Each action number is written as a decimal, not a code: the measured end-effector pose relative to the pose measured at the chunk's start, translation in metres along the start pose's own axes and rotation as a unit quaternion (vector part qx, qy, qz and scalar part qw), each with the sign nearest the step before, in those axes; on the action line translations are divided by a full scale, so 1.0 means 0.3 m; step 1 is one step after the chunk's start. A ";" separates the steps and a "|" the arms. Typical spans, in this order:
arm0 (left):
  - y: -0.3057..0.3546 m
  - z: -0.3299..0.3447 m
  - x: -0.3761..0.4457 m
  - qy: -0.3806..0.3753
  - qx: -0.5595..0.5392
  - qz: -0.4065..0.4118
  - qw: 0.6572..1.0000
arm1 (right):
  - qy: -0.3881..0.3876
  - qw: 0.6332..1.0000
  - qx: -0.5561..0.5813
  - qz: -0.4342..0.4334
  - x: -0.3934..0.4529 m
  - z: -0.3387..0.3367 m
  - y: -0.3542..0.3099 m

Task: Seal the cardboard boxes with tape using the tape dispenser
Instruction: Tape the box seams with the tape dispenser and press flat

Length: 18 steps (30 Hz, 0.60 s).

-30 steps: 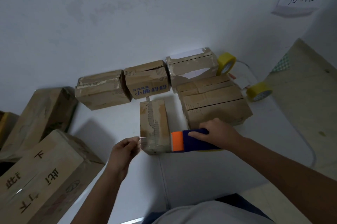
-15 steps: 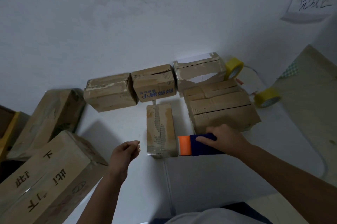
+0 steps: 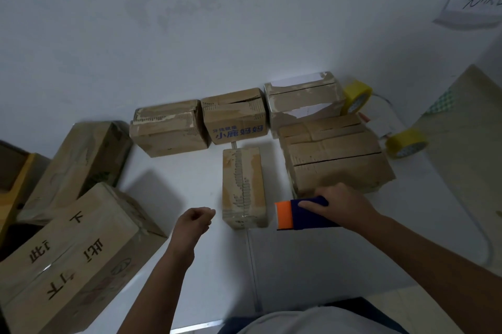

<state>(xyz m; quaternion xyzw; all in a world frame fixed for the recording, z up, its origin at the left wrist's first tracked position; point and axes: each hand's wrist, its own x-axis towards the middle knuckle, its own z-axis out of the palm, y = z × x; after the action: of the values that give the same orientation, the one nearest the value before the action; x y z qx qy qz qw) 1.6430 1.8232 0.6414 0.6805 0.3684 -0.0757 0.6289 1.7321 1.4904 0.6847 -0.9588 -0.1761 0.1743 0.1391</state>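
Head view: the narrow box [image 3: 243,187] stands on the white table [image 3: 190,170] with its long axis running away from the person, its near end between the two hands; the tape dispenser [image 3: 301,214], orange end toward the box, lies just right of that near end, gripped by the right hand [image 3: 342,206] with fingers wrapped over its blue body; the left hand [image 3: 194,221] hovers just left of the box, fingers curled on nothing; the right hand is likely the one to act; other boxes [image 3: 334,154] crowd behind.
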 end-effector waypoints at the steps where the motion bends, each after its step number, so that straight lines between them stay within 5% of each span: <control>1: -0.001 0.005 0.000 0.003 0.012 0.007 1.000 | 0.000 1.000 0.002 0.001 0.001 0.002 -0.003; 18: 0.021 0.013 0.052 0.024 0.153 0.025 0.988 | -0.030 0.999 -0.004 0.030 0.025 0.102 -0.059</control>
<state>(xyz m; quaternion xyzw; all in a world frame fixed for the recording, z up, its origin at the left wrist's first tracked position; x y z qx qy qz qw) 1.6593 1.8265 0.6367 0.7790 0.3503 -0.0992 0.5105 1.7218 1.5155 0.6609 -0.9586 -0.1517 0.2062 0.1248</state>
